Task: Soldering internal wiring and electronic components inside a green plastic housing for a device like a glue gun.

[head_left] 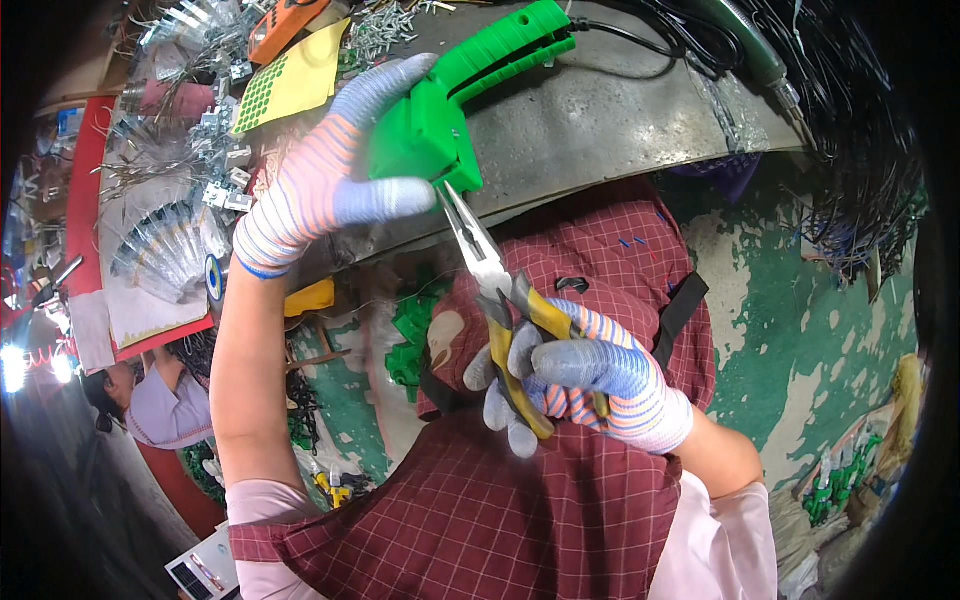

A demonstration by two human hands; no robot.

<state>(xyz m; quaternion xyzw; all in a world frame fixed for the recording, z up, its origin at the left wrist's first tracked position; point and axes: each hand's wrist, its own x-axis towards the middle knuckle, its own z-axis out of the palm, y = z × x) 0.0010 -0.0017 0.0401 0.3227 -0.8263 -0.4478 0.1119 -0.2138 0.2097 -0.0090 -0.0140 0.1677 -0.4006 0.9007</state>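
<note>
My left hand (345, 165), in a striped knit glove with grey fingertips, grips the head of a bright green plastic tool housing (420, 135). The housing's slotted handle (510, 50) points away to the upper right, with a black cord at its end. In my right hand (600, 375), gloved alike, is a pair of needle-nose pliers (490, 270) with yellow and black handles. Their jaws are slightly parted, and the tips reach the lower edge of the housing, close to my left thumb. I cannot tell whether they pinch anything there.
Under the housing is a grey metal worktop (600, 120). Left of it lie a yellow sheet with green dots (290, 80), an orange tool (285, 28) and loose metal pins (385, 35). Black wires (850, 120) hang at right. Another person (170, 400) sits at far left.
</note>
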